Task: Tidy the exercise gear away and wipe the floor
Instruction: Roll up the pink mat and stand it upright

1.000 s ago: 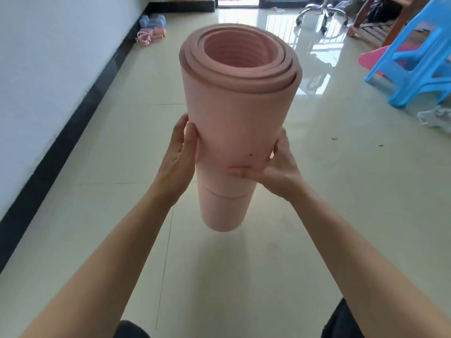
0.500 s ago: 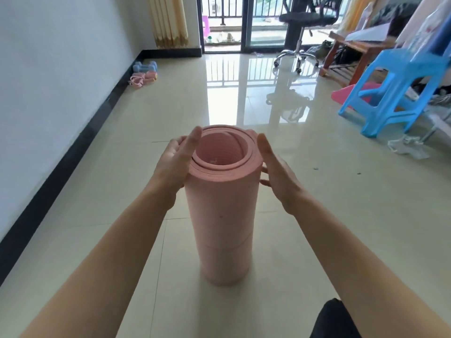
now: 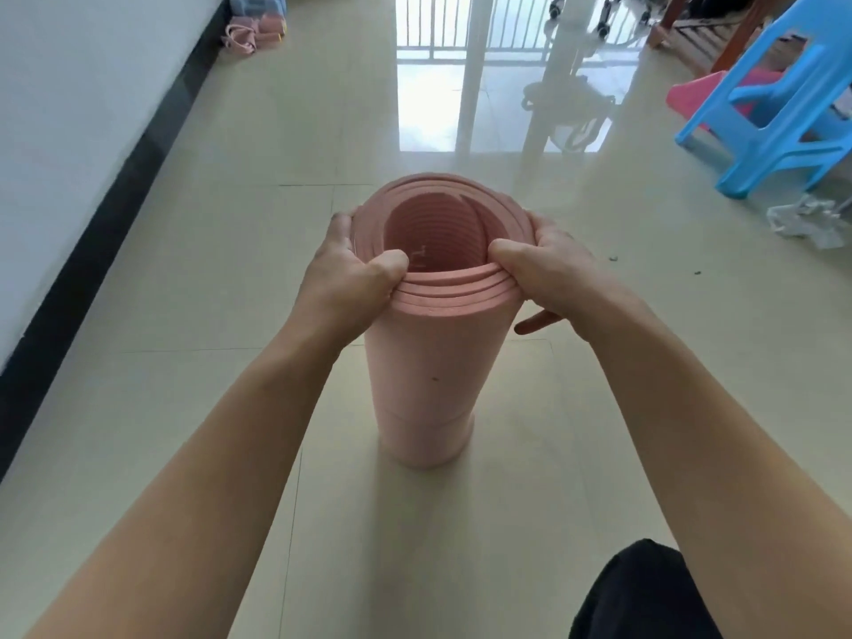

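Pale glossy tiles (image 3: 239, 279) run from the camera toward a bright balcony door at 12 o'clock, with a white wall and dark skirting along the 9 o'clock side. Standing on end on the floor dead ahead is the rolled pink mat (image 3: 426, 385), its long axis vertical and its open coil facing up at the camera. The left hand (image 3: 350, 274) pinches the top rim at about 8 o'clock, thumb tucked inside the coil, fingers wrapped outside. The right hand (image 3: 548, 269) mirrors it at 4 o'clock, closed on the layered edge. Both sit equally near. Small pink and blue gear (image 3: 256, 27) lies far off at 11 o'clock; a blue plastic chair (image 3: 779, 108) stands at 2 o'clock.
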Tool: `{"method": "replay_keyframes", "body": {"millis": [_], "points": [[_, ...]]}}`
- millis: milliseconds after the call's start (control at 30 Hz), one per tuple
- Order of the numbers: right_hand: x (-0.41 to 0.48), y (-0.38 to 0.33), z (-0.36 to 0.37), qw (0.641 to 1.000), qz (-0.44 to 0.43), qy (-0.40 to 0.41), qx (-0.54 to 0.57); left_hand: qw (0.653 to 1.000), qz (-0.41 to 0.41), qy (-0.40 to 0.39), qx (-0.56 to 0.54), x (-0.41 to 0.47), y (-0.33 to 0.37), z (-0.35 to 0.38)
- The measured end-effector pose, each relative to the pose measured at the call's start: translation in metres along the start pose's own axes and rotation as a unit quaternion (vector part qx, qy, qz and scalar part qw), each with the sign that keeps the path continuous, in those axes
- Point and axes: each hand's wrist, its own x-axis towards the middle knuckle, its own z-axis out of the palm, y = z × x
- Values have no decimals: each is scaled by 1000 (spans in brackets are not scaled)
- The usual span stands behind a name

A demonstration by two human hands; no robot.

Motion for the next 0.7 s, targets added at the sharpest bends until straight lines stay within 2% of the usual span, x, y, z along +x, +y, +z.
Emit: {"method": "replay_keyframes", "body": {"millis": [133, 233, 333, 467, 700], "points": [[-12, -11, -13, 996, 73, -24, -42, 991, -80, -23, 109, -8, 18, 3], [-24, -18, -18, 990, 121, -63, -39, 981, -131, -34, 142, -22, 36, 1], [-40, -28, -20, 986, 139, -93, -14, 973, -191, -32, 125, -40, 53, -8], [-77, -52, -30, 981, 139, -133, 16, 969, -229, -56, 69, -67, 87, -33], [-125, -182, -111, 990, 81, -110, 26, 968, -236, -89, 5, -78, 227, -105]]}}
